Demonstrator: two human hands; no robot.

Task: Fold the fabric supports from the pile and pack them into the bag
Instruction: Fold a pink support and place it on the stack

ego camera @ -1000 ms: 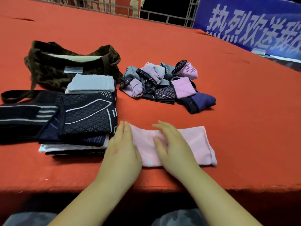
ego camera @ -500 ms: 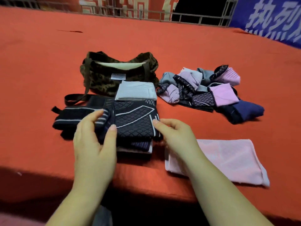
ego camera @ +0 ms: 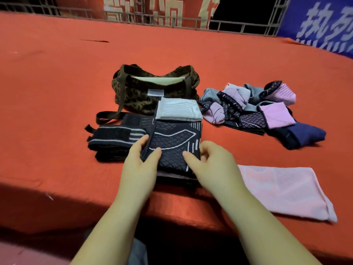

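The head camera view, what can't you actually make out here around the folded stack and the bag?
- Folded stack, head view: the lower layers are covered by the black patterned support on top and by the left hand and right hand; their count is unclear.
- Bag: the inside is hidden by its front wall.
- Bag label: print too small to read.
- Blue banner: text cut off by the frame's right edge.

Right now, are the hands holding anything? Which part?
Both hands grip the stack of folded dark patterned supports at its near end: left hand on the near-left corner, right hand on the near-right corner, thumbs on top.
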